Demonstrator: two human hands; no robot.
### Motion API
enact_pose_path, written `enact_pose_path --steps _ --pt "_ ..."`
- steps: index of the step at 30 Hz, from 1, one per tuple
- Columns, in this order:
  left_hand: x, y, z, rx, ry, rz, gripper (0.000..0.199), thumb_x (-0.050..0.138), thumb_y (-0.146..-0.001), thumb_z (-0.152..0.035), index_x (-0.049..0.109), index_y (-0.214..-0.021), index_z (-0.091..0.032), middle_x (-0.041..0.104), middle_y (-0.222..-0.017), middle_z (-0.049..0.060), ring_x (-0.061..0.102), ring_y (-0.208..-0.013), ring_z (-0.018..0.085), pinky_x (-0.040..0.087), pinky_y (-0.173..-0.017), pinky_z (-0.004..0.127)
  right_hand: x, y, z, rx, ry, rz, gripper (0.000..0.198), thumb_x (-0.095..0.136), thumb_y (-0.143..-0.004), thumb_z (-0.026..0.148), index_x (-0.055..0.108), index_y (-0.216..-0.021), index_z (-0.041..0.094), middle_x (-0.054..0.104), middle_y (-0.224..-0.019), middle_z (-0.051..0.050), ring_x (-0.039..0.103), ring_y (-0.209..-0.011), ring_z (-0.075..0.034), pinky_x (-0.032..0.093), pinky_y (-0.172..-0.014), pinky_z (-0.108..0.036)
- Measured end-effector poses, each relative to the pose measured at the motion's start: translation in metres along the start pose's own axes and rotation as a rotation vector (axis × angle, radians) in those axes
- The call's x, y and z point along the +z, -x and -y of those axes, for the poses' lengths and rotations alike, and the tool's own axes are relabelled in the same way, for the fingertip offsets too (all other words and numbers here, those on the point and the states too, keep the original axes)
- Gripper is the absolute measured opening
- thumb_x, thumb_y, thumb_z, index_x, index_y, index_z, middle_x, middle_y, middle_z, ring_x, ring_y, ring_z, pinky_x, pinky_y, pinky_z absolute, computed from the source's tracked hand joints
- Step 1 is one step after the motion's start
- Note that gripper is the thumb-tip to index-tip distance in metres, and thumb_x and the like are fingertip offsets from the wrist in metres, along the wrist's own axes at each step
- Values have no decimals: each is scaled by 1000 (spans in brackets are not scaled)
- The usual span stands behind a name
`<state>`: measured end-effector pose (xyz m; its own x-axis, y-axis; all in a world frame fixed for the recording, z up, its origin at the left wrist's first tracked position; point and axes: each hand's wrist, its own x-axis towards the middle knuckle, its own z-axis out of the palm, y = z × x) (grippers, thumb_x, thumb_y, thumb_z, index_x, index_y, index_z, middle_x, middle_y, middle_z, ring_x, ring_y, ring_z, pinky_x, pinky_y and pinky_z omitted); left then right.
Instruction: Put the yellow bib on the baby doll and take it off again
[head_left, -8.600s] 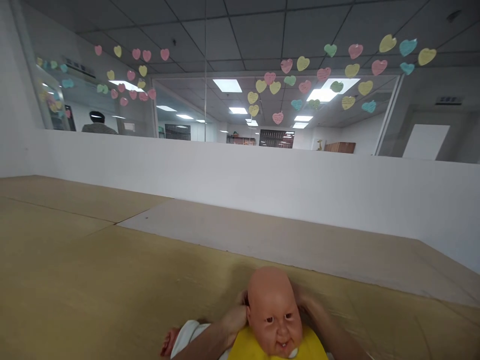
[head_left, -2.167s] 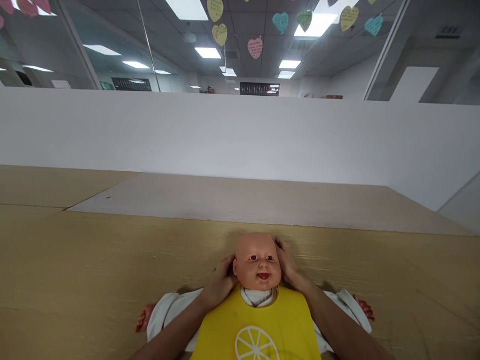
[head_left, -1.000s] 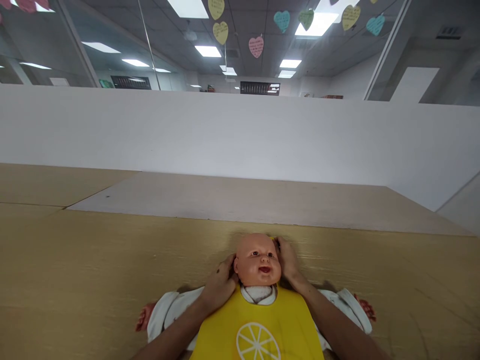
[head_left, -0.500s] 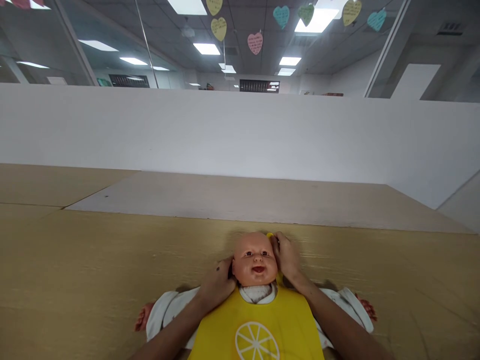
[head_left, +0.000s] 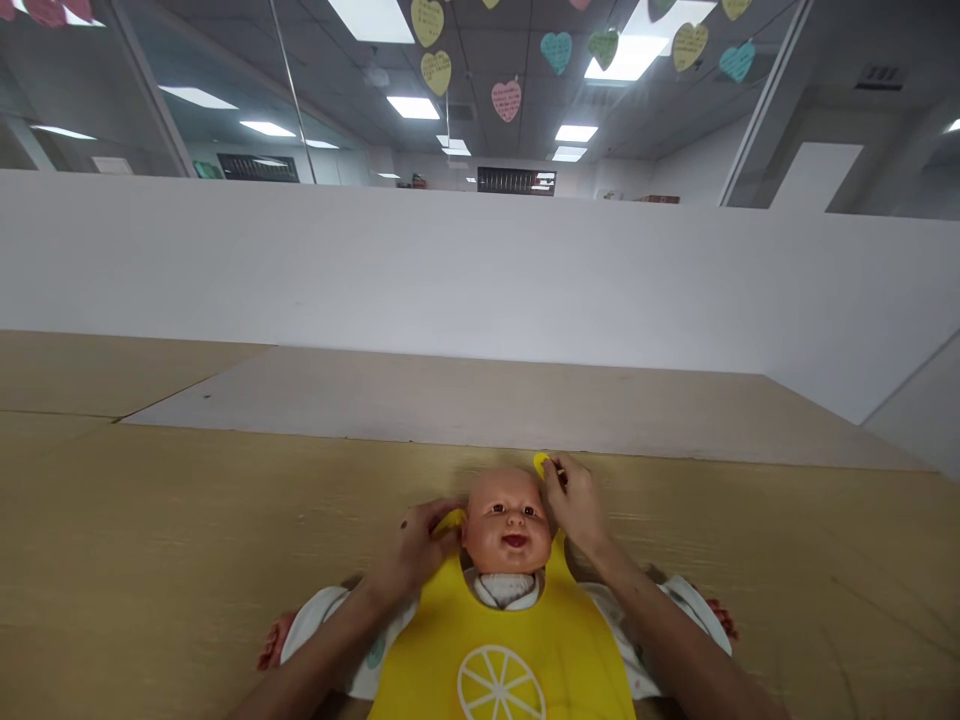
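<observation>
We see a doll [head_left: 504, 500] lying face up on the tan tabletop [head_left: 187, 540], arms stretched out to both sides in white sleeves with small printed marks too blurred to make out. A yellow bib [head_left: 435, 650] covers its chest, its neckline curving around the white collar [head_left: 504, 590]. The bib's one clear marking is a white lemon-slice print [head_left: 501, 684], cut off by the lower edge of our view.

Our left hand [head_left: 424, 545] is beside the doll's head, its grip pinching one neck strap [head_left: 451, 521] of the bib. On the other side, our right hand [head_left: 577, 500] has thumb and fingers pressed together on the other strap, whose rounded yellow end [head_left: 541, 463] pokes out near the top of the head.

Beyond the white wall [head_left: 450, 270], heart-shaped notes dot the glass: a pink heart [head_left: 506, 101], a yellow heart [head_left: 436, 72] and a blue heart [head_left: 556, 52] among them. We make out lines of handwriting on several, too small to read.
</observation>
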<state>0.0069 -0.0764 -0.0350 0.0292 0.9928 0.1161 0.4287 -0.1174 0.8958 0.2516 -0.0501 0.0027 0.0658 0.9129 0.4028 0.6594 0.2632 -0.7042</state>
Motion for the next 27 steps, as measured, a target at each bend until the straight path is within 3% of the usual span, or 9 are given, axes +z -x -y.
enact_pose_path --steps 7,12,16,22,27 --pt "-15 14 -35 235 -47 -243 34 62 -79 -42 73 -102 -18 77 -100 10 71 -83 22 59 -75 34 -31 4 35 -77 -188 -41 33 41 -92 41 58 -79 17 60 -68 -2 54 -62 -13 38 -60 -23" --pt "-12 33 -54 338 -53 -335 29 64 -82 -42 72 -101 -21 77 -99 7 72 -83 20 60 -75 31 -44 23 71 -151 -393 154 30 49 -92 40 63 -81 16 60 -68 -1 52 -62 -10 40 -59 -20" --pt "-6 43 -68 391 -76 -289 31 67 -80 -42 70 -105 -23 78 -90 4 72 -73 17 60 -70 28 -43 36 87 -195 -527 333 24 55 -89 36 61 -79 15 62 -78 -1 50 -62 -7 39 -58 -18" --pt "-10 44 -103 520 -69 -160 24 63 -84 -38 74 -100 -24 78 -94 5 72 -78 19 59 -72 28 -53 35 90 -171 -715 408 22 62 -87 38 62 -83 16 65 -92 -3 58 -75 -9 45 -66 -19" --pt "-12 40 -123 468 -81 24 30 62 -81 -33 73 -108 -25 77 -89 5 70 -74 19 58 -67 29 -62 35 88 -112 -731 499 24 66 -86 40 59 -83 17 64 -90 -2 56 -71 -8 45 -65 -20"
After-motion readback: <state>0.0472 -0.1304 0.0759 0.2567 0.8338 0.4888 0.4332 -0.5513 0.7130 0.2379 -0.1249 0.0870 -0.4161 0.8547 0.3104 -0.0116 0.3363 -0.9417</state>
